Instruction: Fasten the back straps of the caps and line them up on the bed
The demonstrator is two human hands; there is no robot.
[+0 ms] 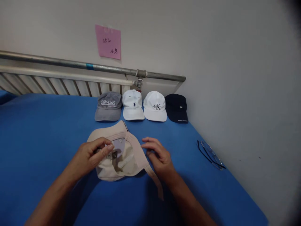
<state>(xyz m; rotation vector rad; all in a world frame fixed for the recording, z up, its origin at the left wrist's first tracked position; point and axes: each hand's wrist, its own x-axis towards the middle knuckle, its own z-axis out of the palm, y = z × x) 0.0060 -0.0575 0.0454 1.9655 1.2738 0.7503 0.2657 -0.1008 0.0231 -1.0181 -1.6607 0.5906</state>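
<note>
A pale beige baseball cap is upside down in front of me, its hollow inside showing and its brim toward the back left. My left hand pinches the cap's left edge between thumb and forefinger, close to a metal buckle. From the cap's right side a loose strap hangs free, its end out of the buckle. My right hand is just right of the cap, fingers loosely bent and apart, with nothing seen in them.
Along the back of the blue surface stand a grey cap, a pale cap, a white cap and a black cap. Eyeglasses lie near the right wall. Behind are a radiator and pipe.
</note>
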